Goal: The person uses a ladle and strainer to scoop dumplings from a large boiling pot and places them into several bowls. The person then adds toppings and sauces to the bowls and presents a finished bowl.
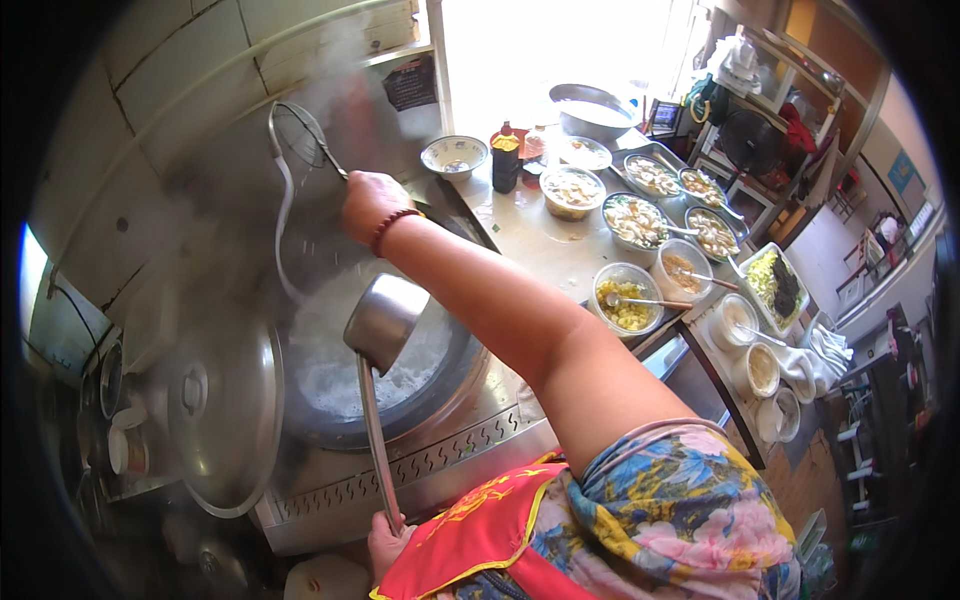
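My right hand (377, 208), with a beaded bracelet at the wrist, grips the handle of a wire-mesh strainer (302, 139). It is raised above the far side of a large wok (450, 390) of steaming, foamy water (375, 382). A few drops or strands show faintly below the strainer. Down at the near edge of the stove, my left hand (388, 546) holds the long handle of a deep metal ladle (385, 319). The ladle's bowl is tilted over the water, and its inside is hidden from me. A pale, bent tube or stream (283, 217) runs down beside the strainer into the wok.
A big metal lid (225, 412) leans left of the wok. Along the right counter (517, 232) stand an empty-looking patterned bowl (454, 157), a dark sauce bottle (505, 161), several filled bowls (636, 220) and a tub of chopped yellow food (626, 292) with a spoon. Steam blurs the back wall.
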`<state>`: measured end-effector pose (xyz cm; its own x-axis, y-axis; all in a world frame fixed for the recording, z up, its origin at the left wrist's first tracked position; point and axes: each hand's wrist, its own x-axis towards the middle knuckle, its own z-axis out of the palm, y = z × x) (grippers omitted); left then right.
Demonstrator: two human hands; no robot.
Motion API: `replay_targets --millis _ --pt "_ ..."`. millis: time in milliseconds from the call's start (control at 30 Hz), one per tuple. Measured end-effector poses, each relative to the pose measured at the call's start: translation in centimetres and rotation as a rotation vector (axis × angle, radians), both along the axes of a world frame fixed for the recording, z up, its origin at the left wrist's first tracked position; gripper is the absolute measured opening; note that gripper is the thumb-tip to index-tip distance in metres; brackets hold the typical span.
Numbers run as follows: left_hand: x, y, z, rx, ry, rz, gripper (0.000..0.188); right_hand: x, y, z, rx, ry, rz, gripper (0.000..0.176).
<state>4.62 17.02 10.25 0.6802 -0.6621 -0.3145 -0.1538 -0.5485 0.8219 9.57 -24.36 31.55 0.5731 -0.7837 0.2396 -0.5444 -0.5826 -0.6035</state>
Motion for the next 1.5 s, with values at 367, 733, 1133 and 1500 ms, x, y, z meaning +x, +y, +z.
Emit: replay_targets --millis 367,733,1133,1500 --pt "0.6 -2.4 0.6 0.091 -0.055 -0.174 0.034 -22.8 5.8 -17.0 -0.109 0.344 -0.445 0.038" --pt "-1.8 -10.5 -2.7 0.116 -0.211 -0.341 0.033 -28.2 8.3 -25.8 0.089 0.473 -0.391 0.053" --pt "-4.9 -18.8 -6.7 0.057 -0.426 -0.358 0.029 -40.4 -11.7 -14.5 0.0 0.077 -0.311 0.017" --pt "-6.4 -23.7 -7.7 0.194 -0.718 -0.198 0.041 -29.5 -30.9 -12.1 -0.056 0.058 -0.248 0.05"
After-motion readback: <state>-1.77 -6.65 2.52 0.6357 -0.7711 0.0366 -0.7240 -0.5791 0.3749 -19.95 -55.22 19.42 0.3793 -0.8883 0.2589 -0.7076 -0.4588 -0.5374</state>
